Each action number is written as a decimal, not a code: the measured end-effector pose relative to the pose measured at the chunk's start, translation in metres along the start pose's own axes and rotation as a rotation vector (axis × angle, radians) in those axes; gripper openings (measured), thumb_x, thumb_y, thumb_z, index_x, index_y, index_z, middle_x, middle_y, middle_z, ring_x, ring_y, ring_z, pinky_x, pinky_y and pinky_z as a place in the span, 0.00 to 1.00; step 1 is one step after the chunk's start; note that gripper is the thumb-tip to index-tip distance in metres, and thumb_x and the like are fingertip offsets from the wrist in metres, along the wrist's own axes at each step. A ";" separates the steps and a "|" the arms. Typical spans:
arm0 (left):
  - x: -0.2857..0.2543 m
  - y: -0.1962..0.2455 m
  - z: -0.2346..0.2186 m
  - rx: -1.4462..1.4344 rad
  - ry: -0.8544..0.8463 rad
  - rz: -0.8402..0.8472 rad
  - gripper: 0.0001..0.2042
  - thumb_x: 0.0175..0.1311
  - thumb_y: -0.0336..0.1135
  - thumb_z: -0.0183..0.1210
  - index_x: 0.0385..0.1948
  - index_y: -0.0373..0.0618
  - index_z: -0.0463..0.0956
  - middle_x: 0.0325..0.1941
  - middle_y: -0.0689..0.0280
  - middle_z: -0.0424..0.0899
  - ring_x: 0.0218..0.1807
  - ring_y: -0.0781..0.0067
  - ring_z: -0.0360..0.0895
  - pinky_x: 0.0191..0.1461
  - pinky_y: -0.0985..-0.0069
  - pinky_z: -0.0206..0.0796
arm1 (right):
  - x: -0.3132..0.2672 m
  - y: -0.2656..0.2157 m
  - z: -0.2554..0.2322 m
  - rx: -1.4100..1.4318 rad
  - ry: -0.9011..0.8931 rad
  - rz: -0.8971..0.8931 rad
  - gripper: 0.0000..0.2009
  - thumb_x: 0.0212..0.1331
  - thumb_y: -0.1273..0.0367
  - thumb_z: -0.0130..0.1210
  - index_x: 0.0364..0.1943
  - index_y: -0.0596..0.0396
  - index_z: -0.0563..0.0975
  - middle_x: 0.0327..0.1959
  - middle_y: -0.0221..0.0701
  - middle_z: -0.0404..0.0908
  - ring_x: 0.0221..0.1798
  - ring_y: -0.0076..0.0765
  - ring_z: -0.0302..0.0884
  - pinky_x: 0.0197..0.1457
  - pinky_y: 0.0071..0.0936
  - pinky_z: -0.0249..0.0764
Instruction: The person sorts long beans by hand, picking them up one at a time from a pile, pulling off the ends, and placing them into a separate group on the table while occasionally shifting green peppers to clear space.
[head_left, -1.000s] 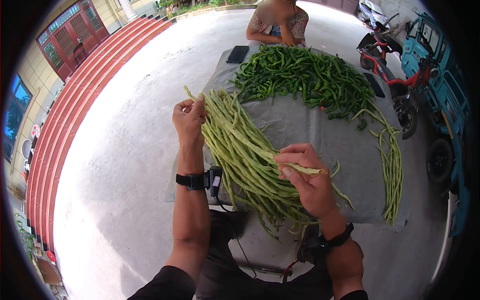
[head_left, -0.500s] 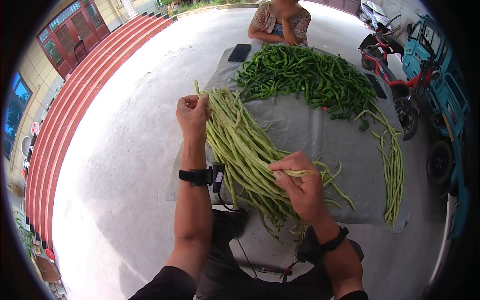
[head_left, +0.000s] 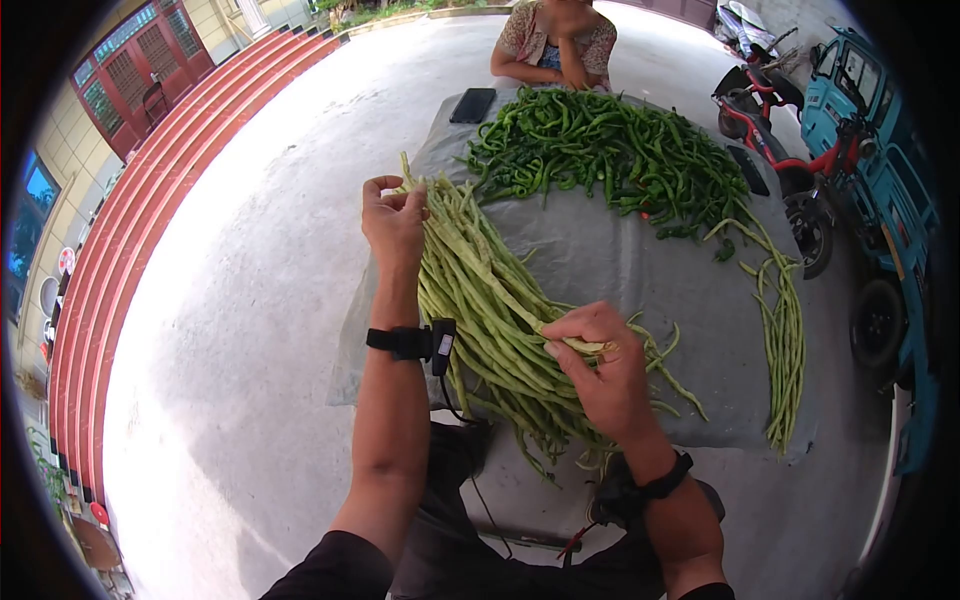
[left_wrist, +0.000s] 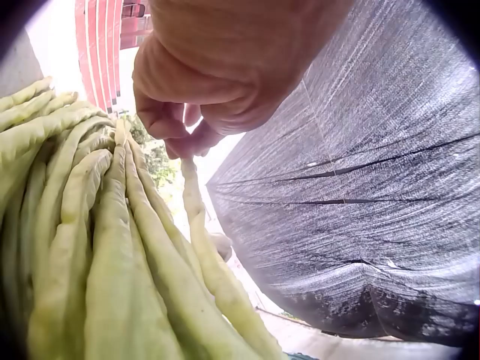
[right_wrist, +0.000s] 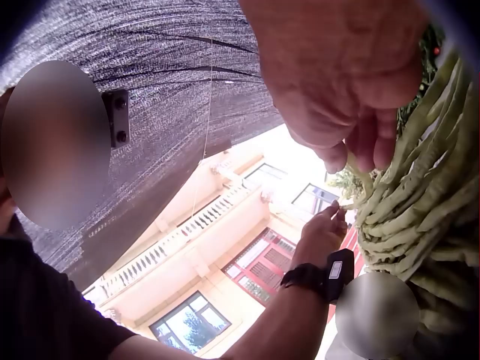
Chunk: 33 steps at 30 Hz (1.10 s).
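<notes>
Together my left hand (head_left: 395, 222) and right hand (head_left: 592, 362) pinched one long bean (head_left: 470, 275) at opposite ends, stretched lengthwise along the surface's (head_left: 620, 260) left edge.

Sunlit concrete yard (head_left: 250, 300), red steps (head_left: 130, 230)

Two phones (head_left: 473, 106), two bean piles (head_left: 490, 310), one pepper heap (head_left: 610, 150).

Hard daylight floods the head view, and the pavement (head_left: 250, 330) at left glares nearly white. A fisheye lens bends the scene, with black corners all round. Both wrist views are soft close up, the sky is blown out, and the skin is dim.
</notes>
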<state>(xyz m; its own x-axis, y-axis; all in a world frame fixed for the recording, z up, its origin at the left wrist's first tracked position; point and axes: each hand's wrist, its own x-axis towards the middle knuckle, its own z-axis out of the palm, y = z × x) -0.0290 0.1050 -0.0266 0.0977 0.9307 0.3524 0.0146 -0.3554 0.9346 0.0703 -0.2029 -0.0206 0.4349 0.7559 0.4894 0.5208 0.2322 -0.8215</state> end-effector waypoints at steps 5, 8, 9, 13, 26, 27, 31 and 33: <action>0.005 -0.005 0.002 0.027 -0.023 0.013 0.15 0.68 0.31 0.70 0.49 0.42 0.73 0.33 0.60 0.88 0.29 0.77 0.82 0.34 0.77 0.72 | 0.001 -0.001 0.002 0.049 0.027 0.028 0.09 0.59 0.81 0.65 0.42 0.57 0.84 0.43 0.35 0.84 0.47 0.37 0.83 0.54 0.32 0.77; 0.005 -0.004 0.003 0.076 -0.040 0.010 0.12 0.69 0.30 0.68 0.48 0.44 0.76 0.34 0.61 0.88 0.30 0.78 0.82 0.34 0.77 0.72 | 0.000 0.003 0.004 0.123 0.045 0.065 0.08 0.60 0.81 0.64 0.43 0.57 0.84 0.43 0.36 0.84 0.47 0.37 0.83 0.54 0.31 0.77; 0.006 -0.005 0.003 0.096 -0.045 0.007 0.10 0.69 0.30 0.67 0.48 0.44 0.77 0.35 0.61 0.88 0.30 0.78 0.82 0.34 0.77 0.72 | 0.000 0.005 0.004 0.150 0.049 0.080 0.08 0.61 0.81 0.63 0.43 0.57 0.84 0.43 0.36 0.84 0.47 0.37 0.84 0.54 0.31 0.77; 0.006 -0.010 0.002 0.320 -0.103 0.110 0.08 0.69 0.28 0.63 0.47 0.44 0.83 0.39 0.60 0.90 0.34 0.72 0.85 0.40 0.71 0.76 | 0.000 0.007 0.005 0.181 0.041 0.098 0.08 0.62 0.80 0.63 0.43 0.58 0.84 0.44 0.36 0.85 0.47 0.36 0.84 0.55 0.31 0.77; -0.027 0.008 0.001 0.655 -0.170 0.442 0.12 0.66 0.23 0.55 0.42 0.46 0.88 0.52 0.59 0.88 0.58 0.50 0.79 0.63 0.60 0.71 | -0.001 0.010 -0.004 0.259 0.002 0.255 0.08 0.64 0.79 0.64 0.46 0.61 0.84 0.46 0.34 0.84 0.49 0.28 0.83 0.55 0.27 0.78; -0.028 0.010 0.001 0.656 -0.193 0.452 0.12 0.66 0.23 0.55 0.42 0.46 0.88 0.51 0.59 0.88 0.58 0.50 0.79 0.64 0.60 0.70 | -0.001 0.010 -0.006 0.279 -0.006 0.279 0.08 0.64 0.78 0.64 0.46 0.62 0.84 0.46 0.33 0.84 0.50 0.27 0.83 0.55 0.26 0.78; -0.031 0.010 0.002 0.733 -0.264 0.475 0.09 0.67 0.28 0.58 0.41 0.47 0.88 0.49 0.60 0.89 0.58 0.50 0.79 0.63 0.59 0.69 | -0.004 0.020 -0.018 0.264 -0.030 0.322 0.09 0.64 0.76 0.66 0.46 0.61 0.84 0.45 0.32 0.86 0.47 0.24 0.84 0.52 0.24 0.79; -0.031 0.009 0.002 0.796 -0.284 0.495 0.08 0.67 0.31 0.59 0.41 0.48 0.88 0.48 0.61 0.89 0.58 0.49 0.79 0.62 0.58 0.69 | -0.005 0.028 -0.022 0.311 -0.028 0.351 0.09 0.63 0.76 0.67 0.46 0.61 0.85 0.44 0.31 0.87 0.44 0.23 0.84 0.49 0.23 0.80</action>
<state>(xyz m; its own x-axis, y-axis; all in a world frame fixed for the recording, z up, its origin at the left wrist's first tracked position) -0.0302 0.0725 -0.0292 0.5083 0.6425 0.5734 0.5641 -0.7515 0.3421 0.0992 -0.2138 -0.0393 0.5231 0.8367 0.1618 0.0992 0.1287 -0.9867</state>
